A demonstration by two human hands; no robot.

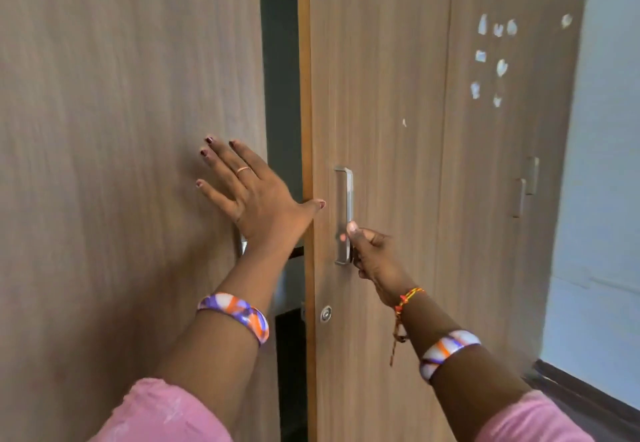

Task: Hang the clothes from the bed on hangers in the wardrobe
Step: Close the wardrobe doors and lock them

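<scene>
Left hand (258,195) lies flat on the left wardrobe door (121,164), right hand (372,251) grips the right door's handle (344,214); clothes, hangers unseen; risk: left thumb pinched in the narrow gap.

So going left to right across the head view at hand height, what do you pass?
Left door → left hand flat on it → dark gap → right door's edge → metal handle gripped by right hand → further handles → pale wall.
</scene>
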